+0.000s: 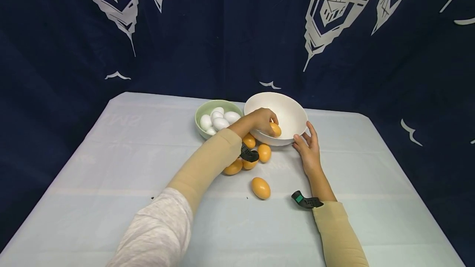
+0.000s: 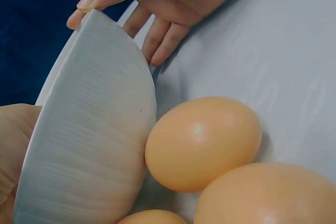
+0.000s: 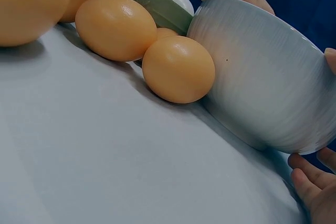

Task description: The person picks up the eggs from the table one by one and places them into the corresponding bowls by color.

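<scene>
My left hand reaches over the near rim of a white bowl and pinches a brown egg inside it. On the bowl's right side, my right hand grips the wall, thumb at the rim and fingers lower down, as the left wrist view shows. Several more brown eggs lie on the table in front of the bowl, one egg close by its base and another egg apart, nearer to me. In the left wrist view the bowl's wall hides most of my left hand.
A green bowl holding several white eggs stands just left of the white bowl, partly behind my left forearm. The table has a pale cover, and a dark blue curtain hangs behind its far edge.
</scene>
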`<action>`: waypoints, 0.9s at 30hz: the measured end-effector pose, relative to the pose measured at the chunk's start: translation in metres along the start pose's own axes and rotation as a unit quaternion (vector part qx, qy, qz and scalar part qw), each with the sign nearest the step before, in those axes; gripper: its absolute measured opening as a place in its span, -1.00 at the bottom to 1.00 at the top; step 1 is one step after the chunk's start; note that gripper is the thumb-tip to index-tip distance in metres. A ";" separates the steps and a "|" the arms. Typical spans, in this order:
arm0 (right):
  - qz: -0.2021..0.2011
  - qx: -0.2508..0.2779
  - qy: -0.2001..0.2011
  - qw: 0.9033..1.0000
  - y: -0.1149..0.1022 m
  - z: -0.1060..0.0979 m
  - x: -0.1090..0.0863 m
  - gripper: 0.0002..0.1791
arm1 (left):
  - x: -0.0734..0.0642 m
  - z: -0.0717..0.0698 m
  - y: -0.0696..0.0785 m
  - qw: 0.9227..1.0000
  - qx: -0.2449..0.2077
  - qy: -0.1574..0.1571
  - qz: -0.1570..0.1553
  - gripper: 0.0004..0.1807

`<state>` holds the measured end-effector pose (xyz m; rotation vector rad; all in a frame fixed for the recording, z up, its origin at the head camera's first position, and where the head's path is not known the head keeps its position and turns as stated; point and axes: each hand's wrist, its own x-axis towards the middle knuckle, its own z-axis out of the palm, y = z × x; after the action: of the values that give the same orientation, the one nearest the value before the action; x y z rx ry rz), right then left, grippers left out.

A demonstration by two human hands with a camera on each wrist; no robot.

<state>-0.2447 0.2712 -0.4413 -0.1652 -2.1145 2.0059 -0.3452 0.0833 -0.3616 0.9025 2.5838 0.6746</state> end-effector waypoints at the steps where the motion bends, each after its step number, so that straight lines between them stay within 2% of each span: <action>1: -0.001 -0.001 0.000 1.000 0.000 0.000 0.000 -0.20 | 0.000 0.000 0.001 1.000 0.004 -0.006 -0.003 -0.57; 7: -0.001 -0.002 0.001 1.000 0.000 0.000 -0.001 -0.20 | -0.001 0.000 0.004 0.999 0.014 -0.041 -0.031 -0.64; 11: -0.006 0.000 -0.002 1.000 -0.001 0.000 -0.002 -0.21 | -0.002 -0.001 0.005 0.998 0.023 -0.055 -0.035 -0.67; 22: -0.010 0.002 -0.007 1.000 -0.001 -0.001 -0.002 -0.21 | -0.003 -0.006 0.006 0.996 0.028 -0.077 -0.038 -0.61; 27: -0.009 0.002 -0.008 1.000 -0.001 -0.001 -0.001 -0.21 | -0.002 -0.009 0.004 0.998 0.010 -0.063 -0.025 -0.54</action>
<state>-0.2435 0.2720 -0.4408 -0.1286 -2.1140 2.0075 -0.3454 0.0819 -0.3515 0.8555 2.4965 0.5622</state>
